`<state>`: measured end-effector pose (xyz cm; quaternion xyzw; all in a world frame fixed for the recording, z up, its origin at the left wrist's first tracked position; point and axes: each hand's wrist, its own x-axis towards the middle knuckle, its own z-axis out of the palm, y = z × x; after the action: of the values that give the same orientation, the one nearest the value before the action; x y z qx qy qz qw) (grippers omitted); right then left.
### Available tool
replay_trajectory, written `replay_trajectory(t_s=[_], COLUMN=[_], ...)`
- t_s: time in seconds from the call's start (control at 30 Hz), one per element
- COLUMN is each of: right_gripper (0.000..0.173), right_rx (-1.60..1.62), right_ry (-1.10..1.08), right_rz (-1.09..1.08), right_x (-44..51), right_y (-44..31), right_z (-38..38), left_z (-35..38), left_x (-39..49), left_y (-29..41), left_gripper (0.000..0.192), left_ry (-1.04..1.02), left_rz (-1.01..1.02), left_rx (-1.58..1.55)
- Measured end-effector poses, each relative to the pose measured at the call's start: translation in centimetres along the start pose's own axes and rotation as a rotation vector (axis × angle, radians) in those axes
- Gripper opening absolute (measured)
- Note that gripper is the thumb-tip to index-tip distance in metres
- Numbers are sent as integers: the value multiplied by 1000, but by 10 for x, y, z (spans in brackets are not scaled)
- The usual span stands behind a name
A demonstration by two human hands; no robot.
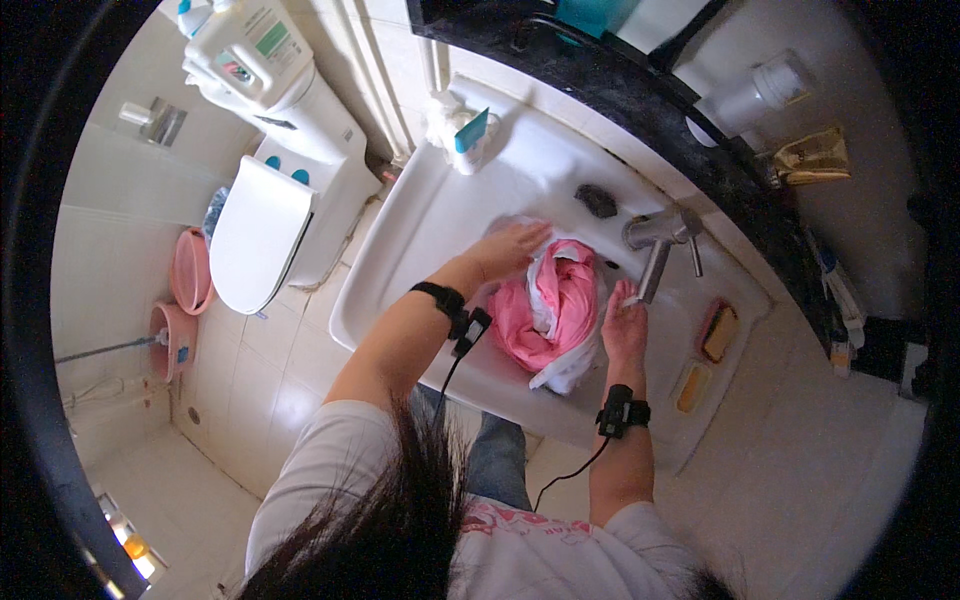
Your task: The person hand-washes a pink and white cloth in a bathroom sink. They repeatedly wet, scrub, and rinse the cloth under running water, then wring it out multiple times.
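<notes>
A wet, bunched pink and white cloth (559, 307) lies in the basin of a white ceramic sink (420, 225). My left hand (514, 246) is at the upper left of the cloth, palm down with its fingers stretched towards it; whether they touch the cloth is hard to tell. Under the spout of the metal faucet (656, 262) is my right hand (625, 319), just right of the cloth, fingers apart and holding nothing. Water seems to run from the spout onto its fingers. A black strap with a small wired device sits on each forearm.
Two soap bars, one in a reddish tray (720, 332) and one pale yellow (692, 388), lie on the sink's right ledge. A white tube with a teal cap (471, 142) stands at the back left corner. A dark shelf (600, 75) overhangs the back. The toilet (259, 232) is left.
</notes>
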<state>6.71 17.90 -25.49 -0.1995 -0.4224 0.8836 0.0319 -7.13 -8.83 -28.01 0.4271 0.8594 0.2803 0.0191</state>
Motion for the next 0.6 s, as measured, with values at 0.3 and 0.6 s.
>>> replay_trajectory(t_s=[0.3, 0.6], right_gripper=[37, 40], right_rx=[207, 139], right_ry=[-22, -27], right_rz=[588, 557], right_x=[13, -7], right_y=[73, 78], right_z=[159, 162], left_z=[-69, -52], left_x=[-112, -130], left_y=[-10, 1], left_gripper=[68, 66], left_ry=[30, 61], left_rz=[-624, -518], left_rx=[498, 317])
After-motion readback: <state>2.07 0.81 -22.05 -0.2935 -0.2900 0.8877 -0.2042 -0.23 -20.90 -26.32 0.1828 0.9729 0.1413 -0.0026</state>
